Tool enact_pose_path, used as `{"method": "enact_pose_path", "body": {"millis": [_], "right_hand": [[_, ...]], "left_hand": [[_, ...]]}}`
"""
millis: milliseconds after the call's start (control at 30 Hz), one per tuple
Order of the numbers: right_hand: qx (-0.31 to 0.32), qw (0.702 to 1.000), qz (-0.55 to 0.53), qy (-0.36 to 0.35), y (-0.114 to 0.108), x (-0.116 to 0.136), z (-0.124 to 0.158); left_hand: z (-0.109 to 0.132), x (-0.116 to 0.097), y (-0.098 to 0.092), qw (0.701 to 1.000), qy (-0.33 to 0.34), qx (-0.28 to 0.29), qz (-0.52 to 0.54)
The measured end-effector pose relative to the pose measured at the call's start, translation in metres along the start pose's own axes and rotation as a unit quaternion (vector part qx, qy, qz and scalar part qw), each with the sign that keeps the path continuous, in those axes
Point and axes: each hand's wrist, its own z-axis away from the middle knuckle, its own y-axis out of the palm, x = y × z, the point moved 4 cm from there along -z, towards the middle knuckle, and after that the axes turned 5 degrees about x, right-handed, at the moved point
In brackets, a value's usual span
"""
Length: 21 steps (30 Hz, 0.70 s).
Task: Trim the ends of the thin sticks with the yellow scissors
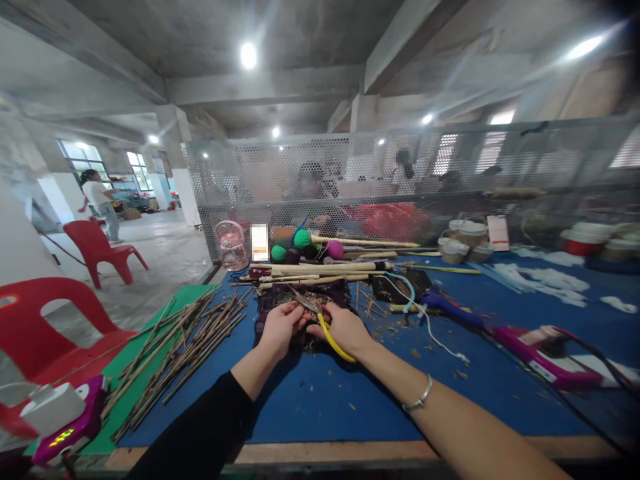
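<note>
My right hand (344, 328) is closed round yellow-handled scissors (326, 327), whose blades point up and left toward my left hand. My left hand (281, 325) is pinched on a small dark piece I cannot make out, right at the scissor blades. Both hands rest over a dark cloth (305, 299) strewn with brown trimmings on the blue table cover (320, 400). A bundle of thin brown twigs (185, 347) lies to the left of my left hand.
Long pale sticks (320, 269) and coloured yarn balls (302, 240) lie behind the cloth. A pink glue gun (540, 347) with cables sits right. A pink bottle (232, 245), bowls (465, 241), a mesh fence (400, 180), red chairs (55, 320), and a person far left (100, 200).
</note>
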Motion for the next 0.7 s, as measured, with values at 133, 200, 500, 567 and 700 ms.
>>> {"method": "enact_pose_path", "body": {"millis": [133,200,500,567,700], "right_hand": [[-0.002,1.000,-0.020,0.006,0.0044,-0.0010,-0.0019],[-0.008,1.000,-0.024,0.008,0.0056,-0.0007,-0.0022],[-0.043,0.997,-0.049,-0.030,0.0076,0.0053,0.0007],[-0.051,0.996,-0.058,-0.043,0.0077,0.0063,0.0009],[-0.019,0.998,-0.057,-0.029,0.0096,0.0057,0.0005]], "left_hand": [[-0.0007,0.0035,-0.0014,0.999,-0.012,0.004,-0.034],[0.0000,0.0025,-0.0018,0.999,-0.001,-0.001,-0.054],[0.0016,0.0024,0.0025,0.996,0.027,-0.002,-0.089],[0.0019,0.0049,0.0045,0.996,0.026,0.007,-0.085],[0.0022,0.0084,0.0061,0.997,0.026,0.014,-0.074]]}}
